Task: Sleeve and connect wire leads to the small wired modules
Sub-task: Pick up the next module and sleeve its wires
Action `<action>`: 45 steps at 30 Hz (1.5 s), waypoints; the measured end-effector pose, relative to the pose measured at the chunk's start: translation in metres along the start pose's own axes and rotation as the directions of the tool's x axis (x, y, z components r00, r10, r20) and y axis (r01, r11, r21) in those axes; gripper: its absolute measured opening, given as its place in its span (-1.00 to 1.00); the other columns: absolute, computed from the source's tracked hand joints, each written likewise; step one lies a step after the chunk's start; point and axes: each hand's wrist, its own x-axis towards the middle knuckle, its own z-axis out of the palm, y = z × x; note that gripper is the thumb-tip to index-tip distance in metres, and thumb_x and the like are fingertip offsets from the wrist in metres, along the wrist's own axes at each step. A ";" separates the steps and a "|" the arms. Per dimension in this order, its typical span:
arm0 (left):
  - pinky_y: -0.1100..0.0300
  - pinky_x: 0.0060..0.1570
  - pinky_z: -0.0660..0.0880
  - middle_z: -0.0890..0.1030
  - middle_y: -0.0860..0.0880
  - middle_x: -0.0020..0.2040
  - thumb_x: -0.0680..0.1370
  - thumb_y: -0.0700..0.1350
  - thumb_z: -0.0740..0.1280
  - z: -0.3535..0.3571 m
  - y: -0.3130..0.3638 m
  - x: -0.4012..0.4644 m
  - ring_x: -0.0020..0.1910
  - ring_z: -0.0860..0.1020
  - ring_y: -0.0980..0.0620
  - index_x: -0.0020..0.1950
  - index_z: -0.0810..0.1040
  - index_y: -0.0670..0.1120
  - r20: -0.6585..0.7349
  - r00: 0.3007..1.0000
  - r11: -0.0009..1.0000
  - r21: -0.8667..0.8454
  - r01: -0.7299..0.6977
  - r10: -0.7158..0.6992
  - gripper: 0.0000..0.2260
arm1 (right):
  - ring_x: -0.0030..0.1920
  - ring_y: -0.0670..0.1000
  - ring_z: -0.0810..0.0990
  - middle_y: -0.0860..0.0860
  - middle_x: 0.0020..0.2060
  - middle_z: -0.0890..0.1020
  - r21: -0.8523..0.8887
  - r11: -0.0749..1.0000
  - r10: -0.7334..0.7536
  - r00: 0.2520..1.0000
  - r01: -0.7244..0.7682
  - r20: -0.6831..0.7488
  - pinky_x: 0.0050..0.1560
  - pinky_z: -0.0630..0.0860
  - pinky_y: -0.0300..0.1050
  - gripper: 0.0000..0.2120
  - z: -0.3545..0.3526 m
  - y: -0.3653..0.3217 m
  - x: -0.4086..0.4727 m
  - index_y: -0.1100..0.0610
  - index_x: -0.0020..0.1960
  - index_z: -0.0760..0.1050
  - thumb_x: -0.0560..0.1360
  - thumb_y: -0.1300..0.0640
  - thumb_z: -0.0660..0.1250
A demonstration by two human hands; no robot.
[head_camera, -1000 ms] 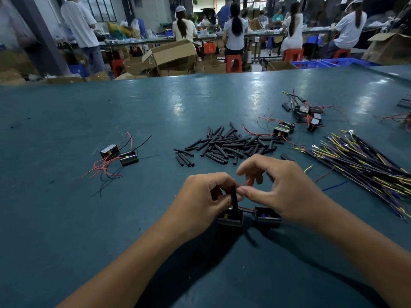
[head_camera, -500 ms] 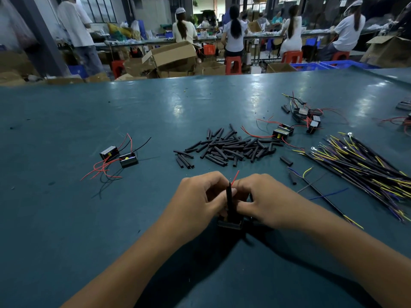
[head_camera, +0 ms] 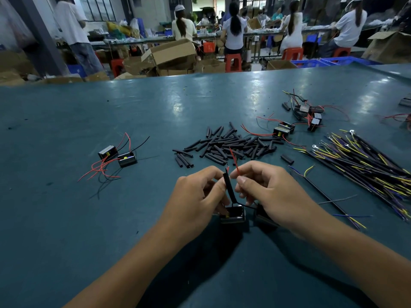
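Teal workbench (head_camera: pixel 66 218); left hand (head_camera: pixel 195 203) pinches black sleeve (head_camera: pixel 229 187), long axis near upright over small module (head_camera: pixel 233 215); right hand (head_camera: pixel 271 192), just beside, pinches red lead (head_camera: pixel 235 162) above sleeve mouth; both equally near; second module (head_camera: pixel 263 218) under right hand
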 end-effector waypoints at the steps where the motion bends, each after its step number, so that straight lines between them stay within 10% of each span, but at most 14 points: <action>1: -0.06 -0.25 0.66 0.67 -0.01 -0.31 0.65 -0.14 0.32 0.001 0.001 0.000 -0.36 0.68 0.01 -0.12 0.59 0.01 -0.010 1.000 1.000 -0.001 -0.006 0.006 -0.83 | -0.29 -0.08 0.59 0.00 -0.30 0.65 0.027 1.000 -0.004 1.000 0.004 -0.008 -0.28 0.51 -0.27 -0.83 0.001 0.000 -0.001 -0.01 -0.03 0.62 0.63 0.18 0.28; 13: 0.26 -0.27 0.56 0.65 -0.01 -0.28 0.62 -0.19 0.36 0.003 0.001 0.002 -0.33 0.63 0.06 -0.06 0.65 -0.02 0.008 1.000 0.995 -0.096 -0.018 0.019 -0.88 | -0.37 -0.07 0.38 -0.04 -0.39 0.49 0.229 0.973 -0.005 0.994 0.030 -0.108 -0.41 0.34 -0.28 -0.87 0.014 -0.008 -0.003 0.03 -0.06 0.64 0.60 0.12 0.31; 45: 0.25 -0.26 0.54 0.67 0.00 -0.24 0.57 -0.10 0.42 0.008 -0.004 0.004 -0.30 0.60 0.09 -0.05 0.67 -0.01 -0.027 0.999 0.977 -0.211 -0.033 0.028 -0.96 | -0.54 -0.11 0.37 -0.07 -0.51 0.49 0.317 0.945 0.128 0.984 -0.082 -0.126 -0.56 0.28 -0.32 -0.91 0.013 -0.018 -0.010 0.23 -0.02 0.54 0.61 0.28 0.26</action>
